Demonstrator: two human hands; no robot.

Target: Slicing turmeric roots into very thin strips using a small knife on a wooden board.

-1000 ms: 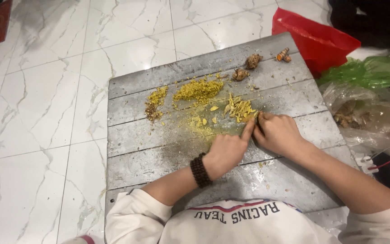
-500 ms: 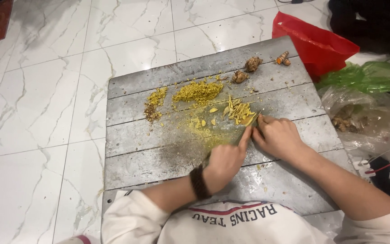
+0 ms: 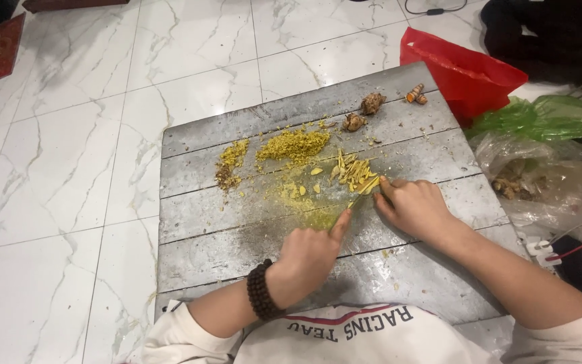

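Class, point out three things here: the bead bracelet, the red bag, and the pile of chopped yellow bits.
bead bracelet (image 3: 261, 291), head view, beads on the left wrist.
red bag (image 3: 463, 71), head view, its upper face.
pile of chopped yellow bits (image 3: 294, 143), head view, middle of the heap.
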